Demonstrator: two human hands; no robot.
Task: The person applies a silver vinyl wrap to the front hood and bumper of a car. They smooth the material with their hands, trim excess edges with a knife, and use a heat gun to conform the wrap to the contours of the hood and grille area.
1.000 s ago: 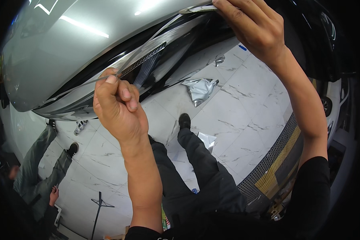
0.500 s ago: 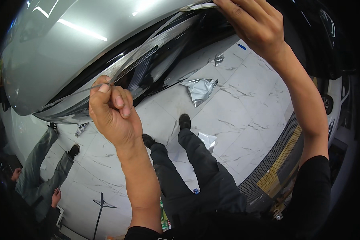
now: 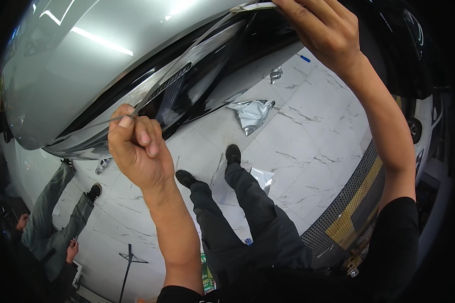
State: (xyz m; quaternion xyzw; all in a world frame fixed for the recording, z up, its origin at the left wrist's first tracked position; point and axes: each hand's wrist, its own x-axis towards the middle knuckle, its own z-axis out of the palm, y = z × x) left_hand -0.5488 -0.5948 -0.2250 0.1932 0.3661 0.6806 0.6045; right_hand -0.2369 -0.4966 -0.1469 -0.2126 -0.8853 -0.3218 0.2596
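A silver car panel (image 3: 71, 86) curves across the upper left, above a dark glossy headlamp-like area (image 3: 202, 86). Between thumb and forefinger, my left hand (image 3: 136, 149) pinches a thin grey film strip (image 3: 187, 49). The strip stretches taut up and right along the panel's edge, and a second length runs left from the pinch. Up at the top, my right hand (image 3: 326, 30) is bent over the edge. By its fingertips lies a flat pale piece (image 3: 255, 6); the fingertips are partly cut off, so what they grip is unclear.
Crumpled silver film (image 3: 253, 115) and a smaller scrap (image 3: 276, 75) lie on the marbled tile floor (image 3: 308, 136). A blue-handled tool (image 3: 304, 58) lies beyond. Another person's legs (image 3: 50, 202) are at left, near a black stand (image 3: 130, 260). A perforated floor strip (image 3: 346, 202) curves at right.
My left hand has moved slightly left and down, still pinching the strip, which stays taut. My right hand has barely moved.
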